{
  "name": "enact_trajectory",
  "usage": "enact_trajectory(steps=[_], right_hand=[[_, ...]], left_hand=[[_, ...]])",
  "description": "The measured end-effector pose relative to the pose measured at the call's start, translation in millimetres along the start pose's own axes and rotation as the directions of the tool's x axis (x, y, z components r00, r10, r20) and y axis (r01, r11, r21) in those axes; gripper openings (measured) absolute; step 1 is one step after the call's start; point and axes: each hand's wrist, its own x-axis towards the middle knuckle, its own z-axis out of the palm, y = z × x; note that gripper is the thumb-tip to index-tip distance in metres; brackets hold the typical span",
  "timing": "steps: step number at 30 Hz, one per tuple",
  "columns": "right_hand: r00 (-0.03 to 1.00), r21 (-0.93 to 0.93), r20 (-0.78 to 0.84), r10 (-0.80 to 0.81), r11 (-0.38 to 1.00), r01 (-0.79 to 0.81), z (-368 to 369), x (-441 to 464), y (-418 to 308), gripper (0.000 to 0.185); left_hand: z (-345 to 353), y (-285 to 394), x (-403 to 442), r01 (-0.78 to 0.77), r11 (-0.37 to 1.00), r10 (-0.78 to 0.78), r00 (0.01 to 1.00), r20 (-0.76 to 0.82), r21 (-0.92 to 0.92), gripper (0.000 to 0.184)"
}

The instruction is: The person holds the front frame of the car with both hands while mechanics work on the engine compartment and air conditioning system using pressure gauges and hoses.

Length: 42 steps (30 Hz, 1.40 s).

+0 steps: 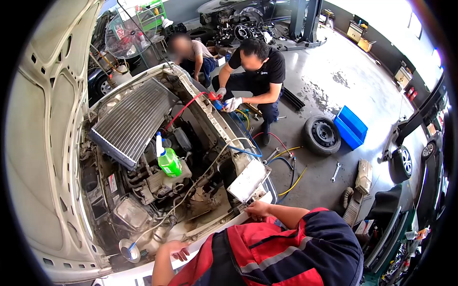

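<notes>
My left hand (pixel 175 249) hangs over the near edge of the car's engine bay, its fingers loosely apart and holding nothing. Close to it is a small white round dish (pixel 130 250) with something blue in it. At the front fender edge, my right hand (pixel 258 209) is closed; what is in its fingers, if anything, is hidden. Just above that hand lies a dirty white rectangular box (pixel 249 181). A green spray bottle (pixel 170 162) stands tilted among the engine parts. Behind it a finned radiator (pixel 136 117) lies across the bay.
The raised hood (pixel 43 138) fills the left side. Beyond the fender a crouching co-worker in white gloves holds red and blue gauges (pixel 217 101) with hoses. Another person crouches behind. On the floor are a wheel (pixel 322 135), a blue crate (pixel 350 127) and a wrench (pixel 336 172).
</notes>
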Motion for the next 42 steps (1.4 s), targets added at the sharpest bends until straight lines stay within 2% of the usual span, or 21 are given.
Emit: enact_trajectory(steps=[8,30,33,42], right_hand=[[0.999,-0.026,0.021,-0.026,0.999,0.027,-2.3,6.3,3.0,0.042],[0.998,0.01,0.033,0.047,0.999,-0.047,-1.5,-4.4,-9.0,0.042],[0.999,0.066,0.029,0.042,0.997,-0.044,-0.3,-0.2,-2.2,0.042],[1.0,0.016,0.017,0.021,1.0,-0.021,-2.8,-0.8,-5.7,0.04]], left_hand=[[1.6,5.7,-9.9,0.007,1.0,-0.007,1.0,-0.009,-0.02,0.062],[-4.9,-7.6,12.0,-0.006,0.999,0.006,1.0,0.023,-0.035,0.065],[-2.8,-4.9,9.8,0.003,1.0,-0.003,1.0,0.018,-0.03,0.065],[-1.3,-0.7,3.3,-0.008,1.0,0.008,1.0,0.003,-0.029,0.064]])
